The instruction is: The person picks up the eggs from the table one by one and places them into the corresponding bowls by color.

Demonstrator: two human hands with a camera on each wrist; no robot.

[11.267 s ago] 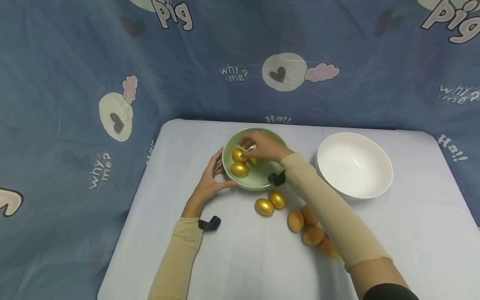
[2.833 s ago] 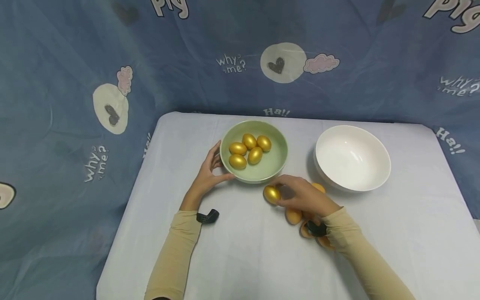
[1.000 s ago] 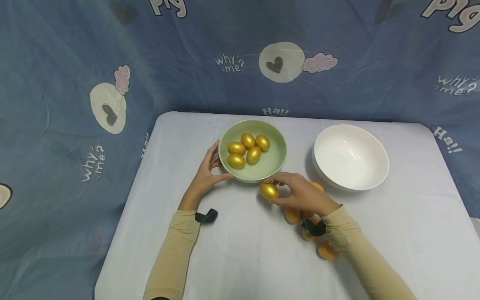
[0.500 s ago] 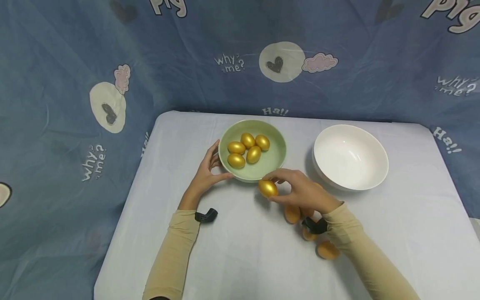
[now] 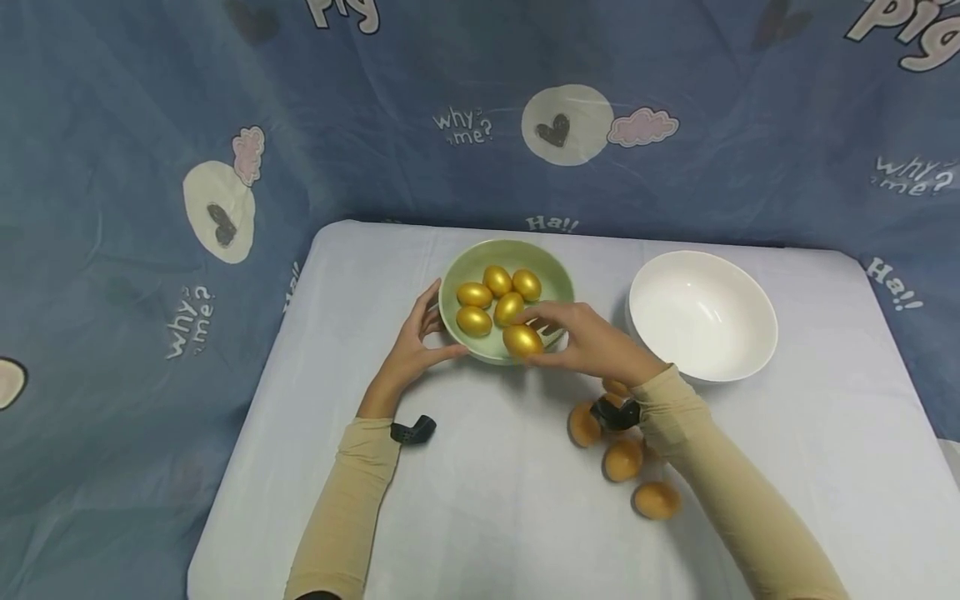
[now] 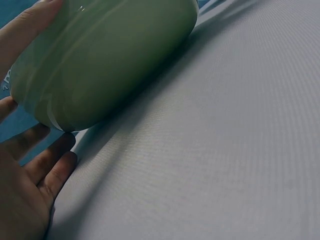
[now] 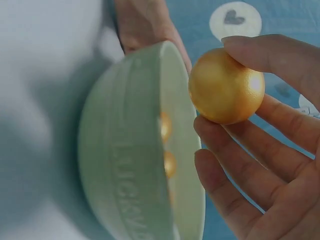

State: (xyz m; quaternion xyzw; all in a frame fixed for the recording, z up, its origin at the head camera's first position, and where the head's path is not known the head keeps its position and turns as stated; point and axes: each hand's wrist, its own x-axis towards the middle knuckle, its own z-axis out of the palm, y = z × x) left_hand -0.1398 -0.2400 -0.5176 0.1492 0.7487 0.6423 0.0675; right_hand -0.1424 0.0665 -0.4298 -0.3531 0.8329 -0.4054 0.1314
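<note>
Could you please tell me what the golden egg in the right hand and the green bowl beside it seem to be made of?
The golden egg looks like a plastic or wooden dummy with satin metallic paint: even gold colour, soft broad highlight, faint grain. Its core cannot be told. The green bowl looks like glazed ceramic or melamine: thick rim, smooth semi-gloss surface, raised lettering moulded on its outer wall.

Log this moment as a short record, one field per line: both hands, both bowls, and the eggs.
left hand: rests against the green bowl
right hand: holds a gold egg at the green bowl's near rim
gold eggs in green bowl: four
white bowl: holds nothing
brown eggs: four visible on the table, by the right forearm
</note>
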